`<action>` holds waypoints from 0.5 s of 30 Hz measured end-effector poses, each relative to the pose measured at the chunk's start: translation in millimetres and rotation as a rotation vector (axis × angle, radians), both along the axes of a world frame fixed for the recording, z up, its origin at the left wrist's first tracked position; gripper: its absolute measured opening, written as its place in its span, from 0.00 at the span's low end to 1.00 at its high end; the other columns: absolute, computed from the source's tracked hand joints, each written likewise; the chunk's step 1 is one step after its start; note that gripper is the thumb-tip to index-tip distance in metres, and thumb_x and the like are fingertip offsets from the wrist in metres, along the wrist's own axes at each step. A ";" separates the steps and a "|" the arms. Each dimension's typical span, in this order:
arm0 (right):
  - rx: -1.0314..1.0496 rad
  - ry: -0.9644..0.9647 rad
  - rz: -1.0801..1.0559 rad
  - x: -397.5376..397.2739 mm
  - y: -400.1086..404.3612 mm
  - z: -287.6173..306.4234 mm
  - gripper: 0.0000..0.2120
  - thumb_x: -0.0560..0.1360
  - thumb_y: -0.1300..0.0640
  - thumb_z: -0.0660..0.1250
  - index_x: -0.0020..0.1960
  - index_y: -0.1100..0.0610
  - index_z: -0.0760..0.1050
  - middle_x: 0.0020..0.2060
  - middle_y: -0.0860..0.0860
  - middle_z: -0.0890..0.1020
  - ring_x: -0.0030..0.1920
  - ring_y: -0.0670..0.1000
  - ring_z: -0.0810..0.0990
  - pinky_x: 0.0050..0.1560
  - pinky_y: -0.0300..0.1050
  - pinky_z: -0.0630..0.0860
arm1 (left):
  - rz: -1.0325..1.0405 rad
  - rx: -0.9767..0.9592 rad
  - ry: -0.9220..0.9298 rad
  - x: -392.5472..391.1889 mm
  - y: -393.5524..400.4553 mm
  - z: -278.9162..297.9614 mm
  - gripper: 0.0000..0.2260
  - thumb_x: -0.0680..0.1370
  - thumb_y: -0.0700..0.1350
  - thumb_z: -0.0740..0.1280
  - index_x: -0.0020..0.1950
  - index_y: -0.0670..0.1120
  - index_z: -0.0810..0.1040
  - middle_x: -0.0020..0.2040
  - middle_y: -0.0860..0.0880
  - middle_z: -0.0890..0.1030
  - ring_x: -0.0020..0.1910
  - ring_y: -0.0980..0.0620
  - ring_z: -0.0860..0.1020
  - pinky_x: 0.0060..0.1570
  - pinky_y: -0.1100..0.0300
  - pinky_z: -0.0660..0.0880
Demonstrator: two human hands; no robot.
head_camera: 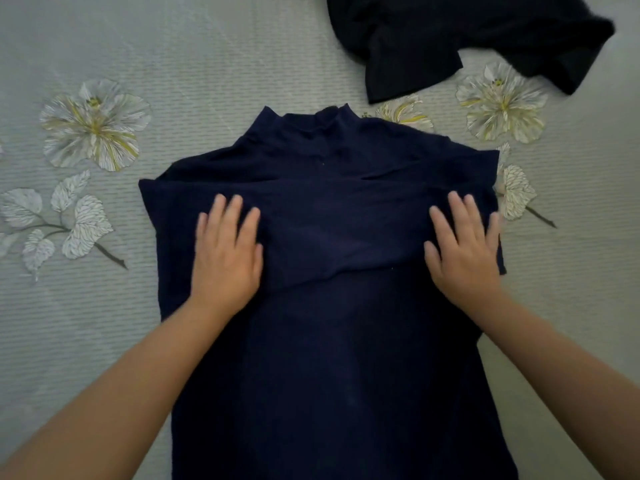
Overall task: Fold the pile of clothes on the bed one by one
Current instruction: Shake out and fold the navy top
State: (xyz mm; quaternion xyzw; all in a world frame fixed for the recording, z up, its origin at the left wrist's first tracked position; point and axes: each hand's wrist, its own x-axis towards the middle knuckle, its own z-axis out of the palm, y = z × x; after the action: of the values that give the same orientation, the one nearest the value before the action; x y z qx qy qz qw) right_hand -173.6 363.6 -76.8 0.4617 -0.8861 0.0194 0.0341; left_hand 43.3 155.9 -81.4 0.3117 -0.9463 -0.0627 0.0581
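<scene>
Item: navy high-neck top (332, 341), soft ribbed knit, lying flat mid-bed, collar pointing away from me, hem toward me; long axis runs straight out from my body. Sleeves folded inward across the chest, forming a narrow column.

My left hand (227, 251): fingers straight, palm pressing flat on the left folded edge. My right hand (464, 254): likewise flat, pressing the right edge. Both equally near; neither pinches cloth.

Judgement: next fold runs along that axis, hem to collar.

Bed (173, 64): grey quilted cover, printed flowers. Far right corner: black garment (450, 36), crumpled, unfolded.
</scene>
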 end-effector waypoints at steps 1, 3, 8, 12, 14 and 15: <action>0.008 -0.023 0.037 17.2 16.5 -1.1 0.21 0.72 0.55 0.56 0.60 0.65 0.75 0.62 0.67 0.73 0.62 0.69 0.71 0.57 0.72 0.63 | -0.059 0.020 -0.010 11.2 25.7 -3.4 0.21 0.74 0.45 0.57 0.60 0.33 0.74 0.61 0.31 0.73 0.61 0.28 0.69 0.58 0.33 0.61; 0.044 -0.087 0.078 50.9 53.6 -3.5 0.22 0.72 0.54 0.56 0.59 0.64 0.76 0.61 0.66 0.73 0.61 0.68 0.72 0.55 0.72 0.64 | -0.106 0.098 -0.087 41.1 76.7 -10.4 0.24 0.78 0.50 0.52 0.60 0.34 0.75 0.61 0.32 0.73 0.60 0.30 0.71 0.57 0.34 0.61; 0.068 -0.365 -0.455 92.8 146.0 -0.4 0.22 0.74 0.61 0.62 0.64 0.72 0.68 0.61 0.72 0.71 0.61 0.70 0.70 0.60 0.67 0.66 | -0.004 0.281 -0.332 119.7 170.7 -11.0 0.30 0.81 0.56 0.40 0.62 0.36 0.71 0.61 0.32 0.74 0.63 0.34 0.69 0.64 0.40 0.59; 0.187 -0.437 -0.586 110.3 183.8 2.2 0.17 0.73 0.61 0.68 0.56 0.71 0.73 0.47 0.68 0.77 0.50 0.67 0.75 0.52 0.58 0.67 | 0.099 0.311 -0.370 135.1 197.6 -8.0 0.34 0.80 0.57 0.39 0.62 0.33 0.72 0.62 0.31 0.72 0.62 0.32 0.70 0.64 0.39 0.59; 0.255 -0.446 -0.542 122.3 189.6 0.0 0.13 0.74 0.59 0.66 0.52 0.70 0.75 0.46 0.66 0.77 0.50 0.64 0.75 0.51 0.56 0.66 | 0.118 0.297 -0.344 133.5 202.0 -9.4 0.33 0.80 0.58 0.41 0.63 0.32 0.71 0.64 0.31 0.71 0.64 0.32 0.68 0.61 0.36 0.58; 0.275 -0.449 -0.521 126.1 191.7 -1.9 0.13 0.76 0.59 0.63 0.51 0.70 0.74 0.47 0.66 0.77 0.51 0.64 0.74 0.50 0.55 0.65 | 0.135 0.294 -0.326 133.4 204.6 -10.8 0.32 0.79 0.57 0.44 0.64 0.32 0.70 0.65 0.31 0.69 0.65 0.33 0.66 0.62 0.35 0.57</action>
State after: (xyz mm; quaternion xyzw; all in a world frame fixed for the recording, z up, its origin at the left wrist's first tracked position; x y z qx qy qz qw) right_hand -47.4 555.3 -78.7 0.2053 -0.9537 -0.0086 -0.2196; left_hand 176.7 360.5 -92.2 0.3855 -0.9008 -0.1449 -0.1377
